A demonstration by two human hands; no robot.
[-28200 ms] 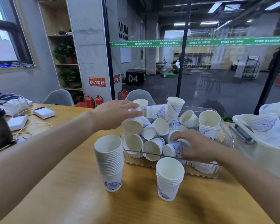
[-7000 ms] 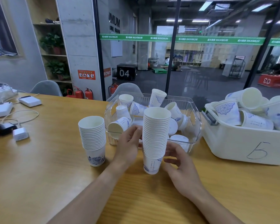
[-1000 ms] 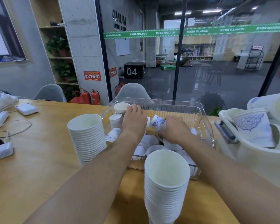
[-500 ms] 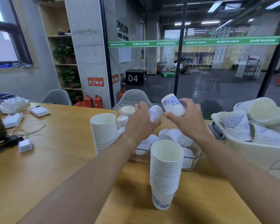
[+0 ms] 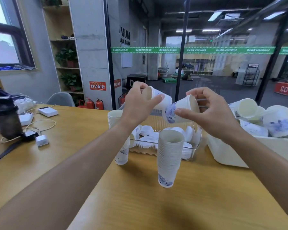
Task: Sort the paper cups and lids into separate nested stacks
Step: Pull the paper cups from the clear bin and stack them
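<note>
My left hand (image 5: 136, 107) grips a white paper cup (image 5: 158, 97) lying on its side, mouth toward me, held above the clear plastic bin (image 5: 195, 138). My right hand (image 5: 211, 113) pinches a second cup (image 5: 181, 110) with a blue pattern, tilted, its base close to the first cup. Two nested cup stacks stand on the wooden table: a tall stack (image 5: 169, 156) in front of the bin and another stack (image 5: 116, 120) partly hidden behind my left forearm. White lids (image 5: 146, 130) lie in the bin's bottom.
A white tub (image 5: 226, 153) heaped with loose cups (image 5: 279, 123) stands at the right. At the left of the table are a dark bottle (image 5: 6, 118), white chargers (image 5: 47, 112) and cables. Grey chairs and a glass wall lie behind.
Both hands have risen out of the clear bin, each with a cup, and the two cups have come close together above it.
</note>
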